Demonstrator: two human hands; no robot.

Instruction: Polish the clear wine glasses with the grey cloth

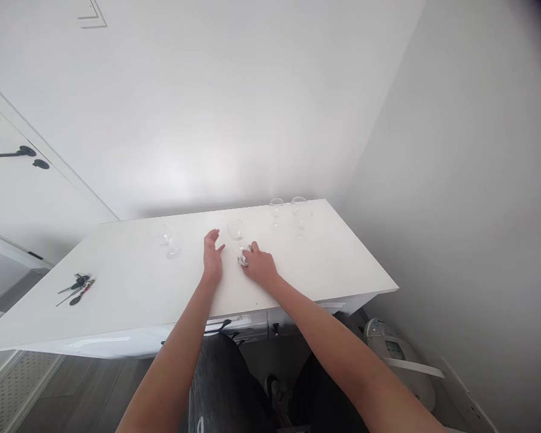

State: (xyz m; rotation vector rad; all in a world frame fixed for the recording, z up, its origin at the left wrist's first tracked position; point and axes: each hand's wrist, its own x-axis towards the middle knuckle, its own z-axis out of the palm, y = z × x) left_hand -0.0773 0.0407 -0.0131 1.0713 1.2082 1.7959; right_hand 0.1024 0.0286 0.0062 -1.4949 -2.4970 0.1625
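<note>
Below me, a white table [162, 288] fills the middle of the view, and I place everything else from it. Both of my hands rest near its centre. My left hand [212, 255] lies open and holds nothing, fingers spread toward an upright wine glass [235, 230] just beyond it. My right hand [259, 264] is closed on a small crumpled cloth [243, 259], pressed to the tabletop beside that glass. I judge the work to be partway along, with this glass now being handled. I count four glasses: the centre one, two upright [276, 208] [298, 207] at the table's far right, and one lying on its side [165, 238] toward the far left. One bunch of keys [77, 288] sits near the left edge.
</note>
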